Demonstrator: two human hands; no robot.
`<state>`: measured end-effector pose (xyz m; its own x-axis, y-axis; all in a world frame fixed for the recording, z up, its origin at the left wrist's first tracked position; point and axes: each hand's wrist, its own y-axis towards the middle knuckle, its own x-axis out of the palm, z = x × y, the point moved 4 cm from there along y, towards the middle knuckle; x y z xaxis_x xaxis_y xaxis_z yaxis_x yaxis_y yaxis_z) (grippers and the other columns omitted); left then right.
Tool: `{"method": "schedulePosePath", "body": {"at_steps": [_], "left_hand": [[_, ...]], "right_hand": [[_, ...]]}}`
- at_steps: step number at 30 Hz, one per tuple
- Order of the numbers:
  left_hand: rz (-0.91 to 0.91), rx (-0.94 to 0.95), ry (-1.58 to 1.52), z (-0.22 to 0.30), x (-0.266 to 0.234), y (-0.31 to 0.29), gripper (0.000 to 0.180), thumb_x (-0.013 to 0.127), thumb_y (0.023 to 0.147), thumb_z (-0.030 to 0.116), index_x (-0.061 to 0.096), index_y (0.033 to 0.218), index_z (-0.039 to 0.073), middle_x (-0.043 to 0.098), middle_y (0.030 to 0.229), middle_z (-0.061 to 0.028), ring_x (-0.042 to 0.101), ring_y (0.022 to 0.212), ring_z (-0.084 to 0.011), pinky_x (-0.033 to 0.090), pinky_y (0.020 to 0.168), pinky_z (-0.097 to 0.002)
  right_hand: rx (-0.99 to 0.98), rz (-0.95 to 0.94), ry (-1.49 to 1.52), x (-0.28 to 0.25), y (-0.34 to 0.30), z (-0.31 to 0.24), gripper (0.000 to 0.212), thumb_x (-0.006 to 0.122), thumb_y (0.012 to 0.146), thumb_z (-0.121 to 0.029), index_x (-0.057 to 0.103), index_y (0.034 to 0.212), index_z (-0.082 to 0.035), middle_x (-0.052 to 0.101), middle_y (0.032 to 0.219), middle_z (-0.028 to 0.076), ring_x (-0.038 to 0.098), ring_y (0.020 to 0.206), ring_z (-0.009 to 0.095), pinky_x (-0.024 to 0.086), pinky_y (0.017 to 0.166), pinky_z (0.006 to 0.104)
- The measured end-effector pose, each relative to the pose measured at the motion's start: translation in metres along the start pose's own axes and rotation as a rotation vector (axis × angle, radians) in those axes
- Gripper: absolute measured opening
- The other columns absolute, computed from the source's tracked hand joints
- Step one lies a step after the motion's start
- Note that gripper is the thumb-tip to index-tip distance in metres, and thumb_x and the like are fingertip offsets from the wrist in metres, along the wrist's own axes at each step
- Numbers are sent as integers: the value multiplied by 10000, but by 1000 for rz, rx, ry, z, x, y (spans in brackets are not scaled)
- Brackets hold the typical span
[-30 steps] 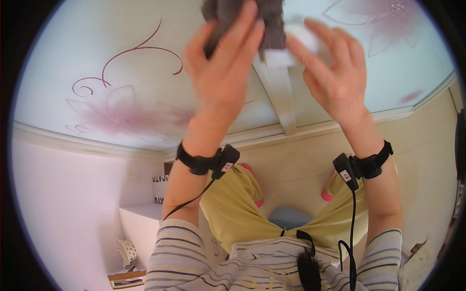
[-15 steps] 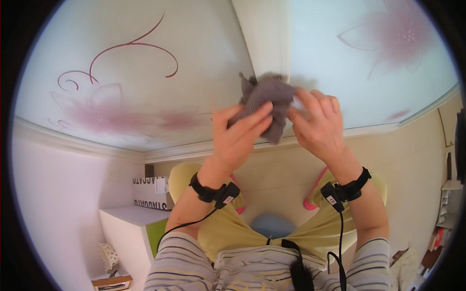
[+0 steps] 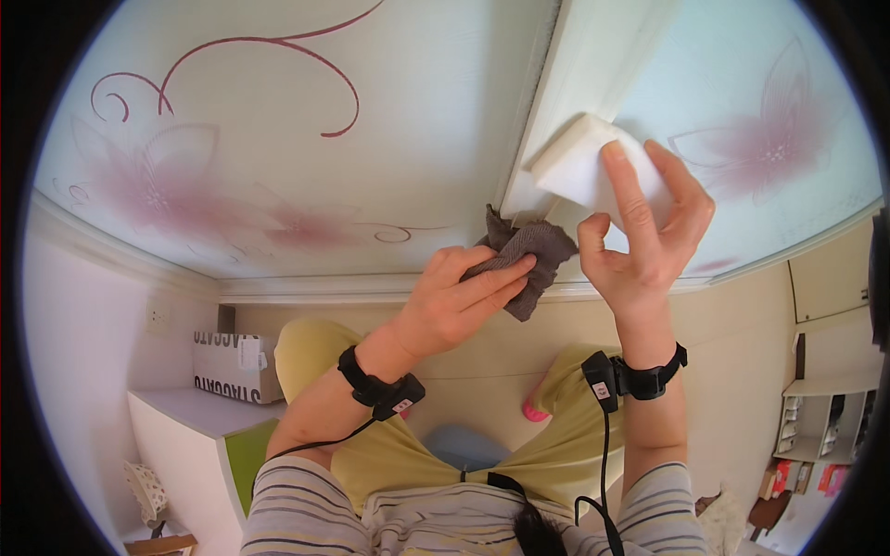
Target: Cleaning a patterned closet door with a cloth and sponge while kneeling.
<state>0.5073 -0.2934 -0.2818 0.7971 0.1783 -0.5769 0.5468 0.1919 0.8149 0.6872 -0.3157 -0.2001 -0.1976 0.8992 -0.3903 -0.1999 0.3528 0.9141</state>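
Okay, from my end of the head camera: I've got two bare hands up at a pair of pale glass panels with a white post (image 3: pixel 603 56) between them. Left hand (image 3: pixel 454 301) is closed around a crumpled grey cloth (image 3: pixel 549 252), fingers laid across its front, thumb mostly out of my view. That cloth sits near the post's lower end, partly over the white bottom rail (image 3: pixel 362 287); whether it's pressed on the rail, I can't tell.

Right hand (image 3: pixel 649 241) has a white sponge (image 3: pixel 586 165), a tilted block, gripped by the fingers: index along its front face, others spread around its right side, thumb bent and off to the left. Sponge is higher than the cloth, in front of the post and the edge of the right panel (image 3: pixel 732 102); I can't make out if it touches either. Cloth and sponge are apart.

Left panel (image 3: pixel 426 148) carries a dark red curl and pinkish flowers, right one a pink flower. Both wrists wear black straps with small boxes and cables. Below I get yellow trousers (image 3: pixel 371 477), striped sleeves, a blue-grey rounded thing (image 3: pixel 464 448) between the legs. Lower left: printed box (image 3: pixel 222 366) on a white cabinet (image 3: pixel 176 414), green front. Far right: shelving (image 3: pixel 816 422).
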Motion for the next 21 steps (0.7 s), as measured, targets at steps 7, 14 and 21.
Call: {"method": "schedulePosePath", "body": {"at_steps": [7, 14, 21], "left_hand": [[-13, 5, -16, 0, 6, 3, 253, 703, 761, 108, 719, 999, 26, 681, 1223, -35, 564, 987, -237, 428, 713, -354], [-8, 0, -24, 2, 9, 2, 248, 720, 770, 113, 714, 1002, 26, 680, 1229, -28, 567, 981, -240, 433, 727, -358], [-18, 4, -16, 6, 6, 4, 275, 697, 763, 114, 716, 1023, 28, 676, 1239, -40, 565, 988, -241, 433, 737, -360]], "right_hand": [[56, -23, 118, 6, -7, 0, 650, 715, 599, -47, 714, 1235, -183, 600, 1190, 162, 544, 949, 296, 455, 800, 381], [-9, -18, 88, 0, 10, -9, 610, 724, 614, -47, 728, 1213, -164, 613, 1151, 170, 554, 918, 294, 454, 777, 373], [92, 15, 109, -19, 31, -9, 637, 708, 654, 20, 679, 1278, -104, 557, 1208, 222, 529, 1063, 344, 475, 885, 417]]}}
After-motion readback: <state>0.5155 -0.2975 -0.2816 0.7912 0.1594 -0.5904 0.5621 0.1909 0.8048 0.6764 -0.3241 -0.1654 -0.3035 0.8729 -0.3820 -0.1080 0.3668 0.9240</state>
